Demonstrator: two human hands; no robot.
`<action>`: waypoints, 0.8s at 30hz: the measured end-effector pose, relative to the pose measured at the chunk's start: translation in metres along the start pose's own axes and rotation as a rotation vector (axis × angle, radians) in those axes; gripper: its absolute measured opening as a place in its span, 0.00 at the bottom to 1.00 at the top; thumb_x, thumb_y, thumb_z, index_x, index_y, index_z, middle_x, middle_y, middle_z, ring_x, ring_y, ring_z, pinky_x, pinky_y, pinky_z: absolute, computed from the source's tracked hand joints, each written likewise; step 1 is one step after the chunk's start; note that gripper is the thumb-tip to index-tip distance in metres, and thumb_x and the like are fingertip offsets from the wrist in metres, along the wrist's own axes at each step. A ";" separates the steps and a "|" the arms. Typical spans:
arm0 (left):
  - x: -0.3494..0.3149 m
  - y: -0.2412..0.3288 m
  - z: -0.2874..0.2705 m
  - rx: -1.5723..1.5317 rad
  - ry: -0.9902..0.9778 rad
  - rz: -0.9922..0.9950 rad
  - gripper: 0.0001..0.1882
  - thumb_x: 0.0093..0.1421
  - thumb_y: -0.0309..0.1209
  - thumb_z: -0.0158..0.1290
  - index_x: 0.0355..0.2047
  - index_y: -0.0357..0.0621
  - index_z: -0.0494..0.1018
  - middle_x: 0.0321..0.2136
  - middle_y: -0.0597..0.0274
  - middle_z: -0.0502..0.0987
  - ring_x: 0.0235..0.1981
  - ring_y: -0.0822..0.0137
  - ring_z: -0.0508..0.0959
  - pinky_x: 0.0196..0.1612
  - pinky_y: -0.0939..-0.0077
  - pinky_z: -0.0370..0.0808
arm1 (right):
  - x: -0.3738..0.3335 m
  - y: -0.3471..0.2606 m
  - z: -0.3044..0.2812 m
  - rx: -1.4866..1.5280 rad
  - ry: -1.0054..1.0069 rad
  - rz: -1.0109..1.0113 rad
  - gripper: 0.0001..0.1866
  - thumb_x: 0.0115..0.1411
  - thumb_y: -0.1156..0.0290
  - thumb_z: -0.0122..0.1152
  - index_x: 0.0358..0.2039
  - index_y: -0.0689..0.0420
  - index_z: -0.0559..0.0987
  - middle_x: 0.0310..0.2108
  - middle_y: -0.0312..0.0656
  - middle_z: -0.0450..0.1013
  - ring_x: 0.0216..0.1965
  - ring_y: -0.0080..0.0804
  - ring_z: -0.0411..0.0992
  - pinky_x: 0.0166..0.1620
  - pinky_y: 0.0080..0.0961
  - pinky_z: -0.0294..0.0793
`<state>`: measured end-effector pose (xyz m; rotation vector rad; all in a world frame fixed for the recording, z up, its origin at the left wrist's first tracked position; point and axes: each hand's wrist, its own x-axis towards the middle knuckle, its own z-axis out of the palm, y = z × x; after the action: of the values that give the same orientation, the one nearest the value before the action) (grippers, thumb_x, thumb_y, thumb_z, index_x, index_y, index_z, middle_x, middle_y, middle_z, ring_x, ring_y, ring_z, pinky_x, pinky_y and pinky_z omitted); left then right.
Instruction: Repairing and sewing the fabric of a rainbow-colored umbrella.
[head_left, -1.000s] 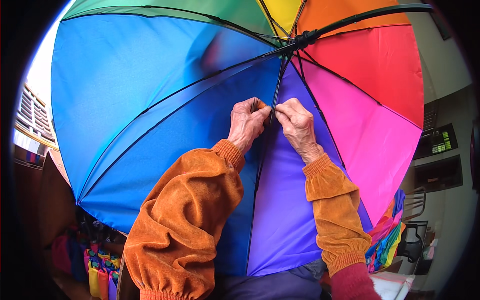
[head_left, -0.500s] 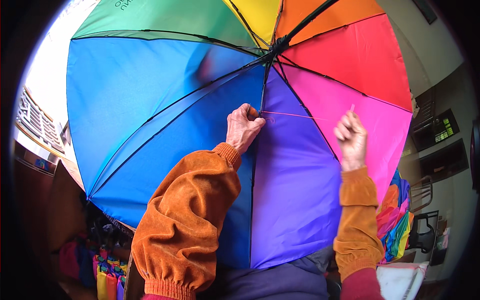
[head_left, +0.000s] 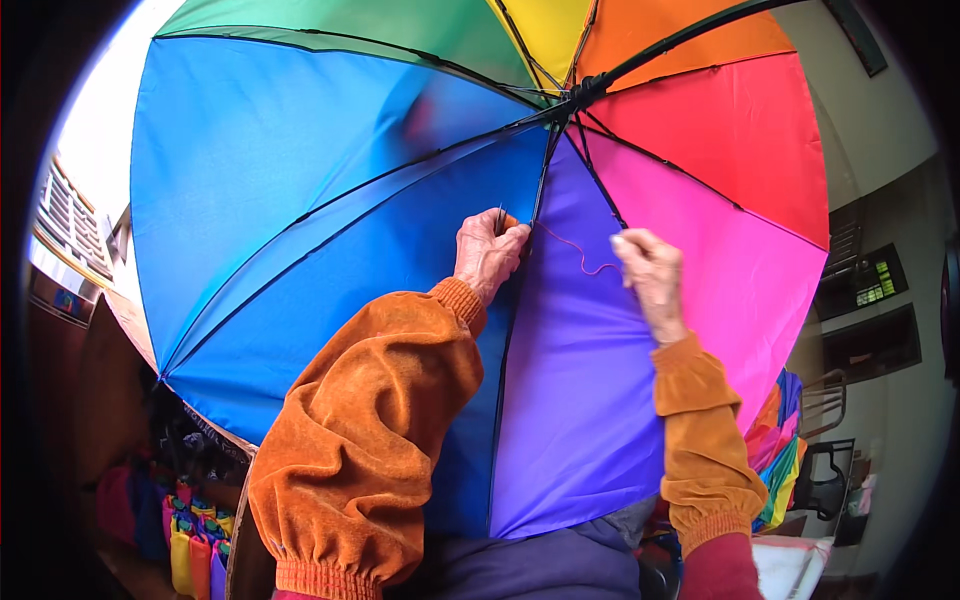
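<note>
An opened rainbow umbrella (head_left: pixel 590 400) fills the view, its inner side with black ribs facing me. My left hand (head_left: pixel 488 258) is closed in a pinch on the umbrella rib (head_left: pixel 543 185) where the blue and purple panels meet. A thin dark pointed thing sticks up by its fingers; its kind is unclear. From there a thin pinkish-red thread (head_left: pixel 582 258) runs slack over the purple panel to my right hand (head_left: pixel 652 275). That hand, slightly blurred, is closed with fingertips pinched, beside the end of another rib part. Whether it also holds a needle I cannot make out.
The black umbrella shaft (head_left: pixel 690 38) slants up to the right from the hub. Several folded colourful umbrellas (head_left: pixel 195 550) stand at lower left. More rainbow cloth (head_left: pixel 780 450) lies at right, near a dark chair (head_left: pixel 825 485).
My right hand has moved left and slightly down, and the thread has gone from taut to slack. The umbrella's hub has shifted a little to the right in view. My left hand keeps its pinch.
</note>
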<state>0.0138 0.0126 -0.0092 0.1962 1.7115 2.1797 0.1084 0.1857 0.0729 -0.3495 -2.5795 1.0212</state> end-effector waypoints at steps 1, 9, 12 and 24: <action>-0.002 0.003 0.001 -0.086 -0.017 -0.059 0.07 0.51 0.29 0.53 0.21 0.42 0.68 0.16 0.67 0.70 0.13 0.80 0.64 0.12 0.86 0.59 | 0.005 -0.003 0.019 0.007 -0.029 -0.013 0.07 0.56 0.71 0.55 0.25 0.61 0.76 0.13 0.30 0.64 0.15 0.15 0.61 0.19 0.15 0.60; 0.001 0.000 -0.003 -0.119 0.019 -0.075 0.06 0.52 0.29 0.51 0.22 0.41 0.67 0.15 0.66 0.69 0.12 0.79 0.64 0.11 0.86 0.58 | 0.023 0.001 0.090 -0.130 -0.099 -0.347 0.02 0.47 0.81 0.50 0.20 0.66 0.70 0.19 0.51 0.67 0.22 0.46 0.68 0.26 0.32 0.66; 0.001 -0.001 -0.004 -0.146 0.019 -0.087 0.06 0.52 0.28 0.51 0.22 0.40 0.67 0.15 0.65 0.68 0.12 0.79 0.64 0.11 0.86 0.58 | 0.021 -0.003 0.089 -0.124 -0.113 -0.363 0.02 0.46 0.82 0.49 0.19 0.65 0.69 0.20 0.50 0.67 0.23 0.45 0.68 0.27 0.32 0.66; 0.001 -0.003 0.000 -0.177 0.045 -0.086 0.06 0.49 0.25 0.52 0.22 0.40 0.65 0.14 0.67 0.66 0.11 0.79 0.63 0.11 0.86 0.56 | 0.029 -0.001 0.100 -0.067 0.043 -0.330 0.02 0.49 0.82 0.48 0.25 0.62 0.69 0.17 0.48 0.67 0.20 0.44 0.69 0.25 0.34 0.66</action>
<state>0.0140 0.0137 -0.0121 0.0277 1.5093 2.2720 0.0419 0.1337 0.0122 0.0392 -2.5245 0.8012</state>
